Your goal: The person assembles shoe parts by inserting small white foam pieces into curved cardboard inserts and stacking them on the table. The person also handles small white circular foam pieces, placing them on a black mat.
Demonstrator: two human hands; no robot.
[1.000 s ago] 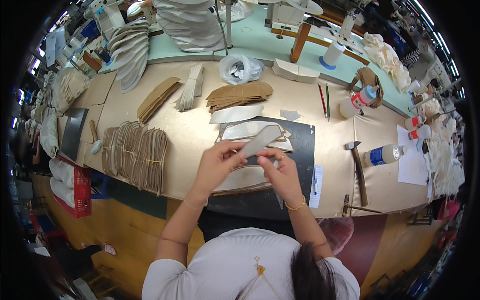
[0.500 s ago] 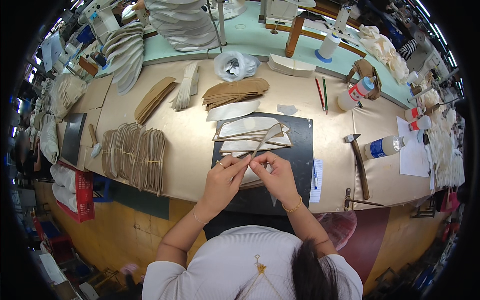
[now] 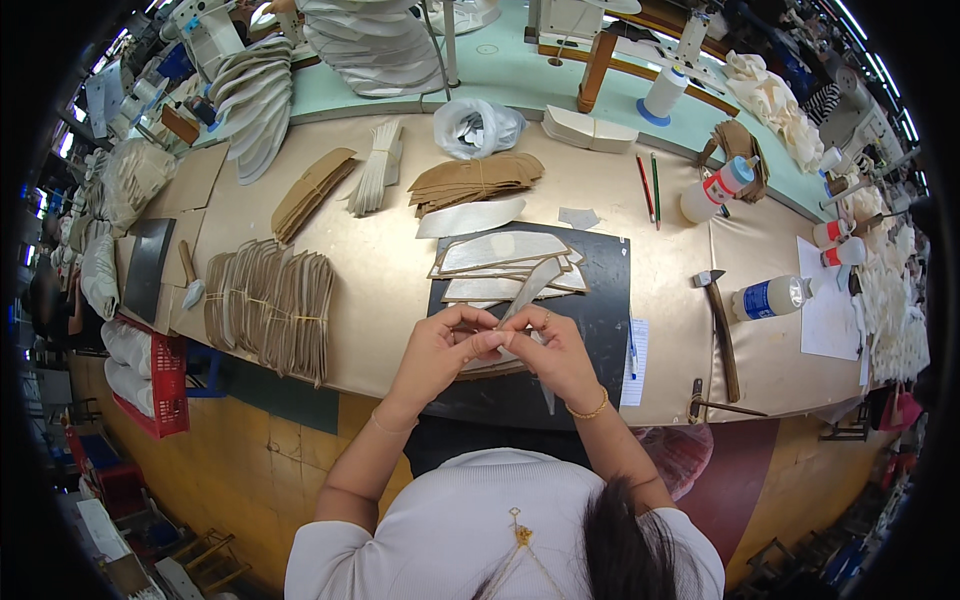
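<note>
Pinching the grey strip, far end toward one o'clock, balance the grip of your left hand and right hand.

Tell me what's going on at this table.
Someone's left hand and right hand pinch a thin, pale grey curved strip between their fingers, above a black rectangular mat. Beyond the hands, flat white pieces with brown edges lie overlapping on the mat. A steel-headed hammer with a brown wooden handle lies untouched to the right.
</note>
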